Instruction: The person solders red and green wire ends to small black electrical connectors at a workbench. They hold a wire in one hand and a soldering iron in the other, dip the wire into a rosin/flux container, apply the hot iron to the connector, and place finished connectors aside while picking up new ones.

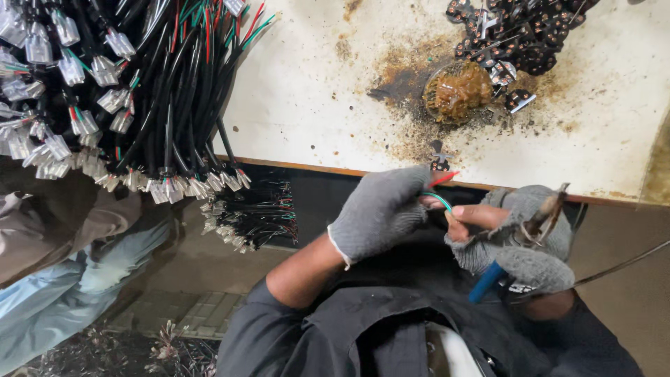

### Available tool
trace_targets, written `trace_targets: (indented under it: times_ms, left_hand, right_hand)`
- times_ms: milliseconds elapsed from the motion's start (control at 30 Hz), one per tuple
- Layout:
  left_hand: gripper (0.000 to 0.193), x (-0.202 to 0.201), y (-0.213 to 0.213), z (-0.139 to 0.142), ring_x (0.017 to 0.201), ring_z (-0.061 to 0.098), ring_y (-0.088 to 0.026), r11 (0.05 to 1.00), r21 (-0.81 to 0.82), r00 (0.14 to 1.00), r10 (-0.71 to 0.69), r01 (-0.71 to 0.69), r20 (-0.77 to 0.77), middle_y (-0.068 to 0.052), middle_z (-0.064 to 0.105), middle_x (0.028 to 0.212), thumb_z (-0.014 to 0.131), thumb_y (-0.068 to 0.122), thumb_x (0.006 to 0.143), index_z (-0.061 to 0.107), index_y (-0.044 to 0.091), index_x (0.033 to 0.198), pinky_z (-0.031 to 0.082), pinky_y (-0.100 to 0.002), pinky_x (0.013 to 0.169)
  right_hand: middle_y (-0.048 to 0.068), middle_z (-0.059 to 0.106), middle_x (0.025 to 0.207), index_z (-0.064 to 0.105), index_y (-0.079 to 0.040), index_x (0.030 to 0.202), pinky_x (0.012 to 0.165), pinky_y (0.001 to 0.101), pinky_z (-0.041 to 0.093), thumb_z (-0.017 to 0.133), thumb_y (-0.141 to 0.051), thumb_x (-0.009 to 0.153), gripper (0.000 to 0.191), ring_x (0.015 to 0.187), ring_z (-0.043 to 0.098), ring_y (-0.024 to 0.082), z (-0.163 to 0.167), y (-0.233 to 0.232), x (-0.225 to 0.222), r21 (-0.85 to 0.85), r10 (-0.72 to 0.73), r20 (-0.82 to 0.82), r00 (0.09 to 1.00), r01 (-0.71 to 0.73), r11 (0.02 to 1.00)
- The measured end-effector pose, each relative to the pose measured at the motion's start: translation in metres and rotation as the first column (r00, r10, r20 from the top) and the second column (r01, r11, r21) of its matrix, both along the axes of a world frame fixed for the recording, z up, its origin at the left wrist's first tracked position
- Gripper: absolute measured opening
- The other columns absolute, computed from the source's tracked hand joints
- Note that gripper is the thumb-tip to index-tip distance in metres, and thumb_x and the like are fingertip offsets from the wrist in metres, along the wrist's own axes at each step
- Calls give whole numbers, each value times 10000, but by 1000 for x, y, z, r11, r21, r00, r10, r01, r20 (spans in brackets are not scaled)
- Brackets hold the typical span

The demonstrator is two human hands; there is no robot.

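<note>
Head view shows the gloved left hand [377, 213] pinching thin red and green wires [438, 190] at the bench [314, 105] edge, while the right hand [520, 237], its grip closed around a blue-handled soldering iron [520, 244], seemingly tins their ends, needing a steady tip.

bare tabletop [307, 91] mid-left, cable bundle [150, 91] crowding left, flux dish [457, 91] right

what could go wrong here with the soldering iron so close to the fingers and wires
1. The soldering iron in the right hand sits close to a bare fingertip poking from the glove; a burn seems possible.
2. The left hand pinches thin red and green wires beside the tip; insulation might scorch.
</note>
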State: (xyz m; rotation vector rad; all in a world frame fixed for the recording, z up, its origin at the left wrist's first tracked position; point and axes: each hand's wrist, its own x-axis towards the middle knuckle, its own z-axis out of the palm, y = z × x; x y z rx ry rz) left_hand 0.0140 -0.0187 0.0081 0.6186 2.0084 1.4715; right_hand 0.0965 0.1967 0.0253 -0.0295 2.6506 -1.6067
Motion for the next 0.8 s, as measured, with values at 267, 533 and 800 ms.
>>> trace_targets:
  times_ms: [267, 533, 800]
  left_hand:
    - [337, -5, 4, 7, 879, 552, -56, 939, 309, 738, -99, -153, 668, 48, 672, 963, 659, 233, 1023, 674, 31, 1292, 471, -257, 790]
    - [201, -9, -3, 0, 863, 563, -46, 960, 242, 794, -37, -141, 607, 27, 639, 920, 667, 223, 1000, 663, 35, 1071, 505, -248, 773]
    - [145, -11, -7, 1, 809, 564, -71, 962, 272, 891, -96, -32, 444, 6, 635, 858, 709, 175, 996, 674, 43, 1044, 506, -274, 743]
  right_hand:
    - [-9, 684, 826, 647, -76, 1094, 646, 245, 523, 761, -155, 950, 200, 721, 651, 68, -20, 10, 15, -381, -42, 71, 997, 66, 922]
    - [45, 620, 616, 736, -136, 855, 560, 364, 405, 821, -224, 788, 140, 557, 542, 181, 9, 10, -5, 361, 137, -76, 988, -100, 927]
    - [-13, 638, 648, 728, -74, 934, 552, 214, 420, 749, -156, 911, 87, 577, 580, 54, -17, 12, -12, -230, 31, -41, 999, -40, 972]
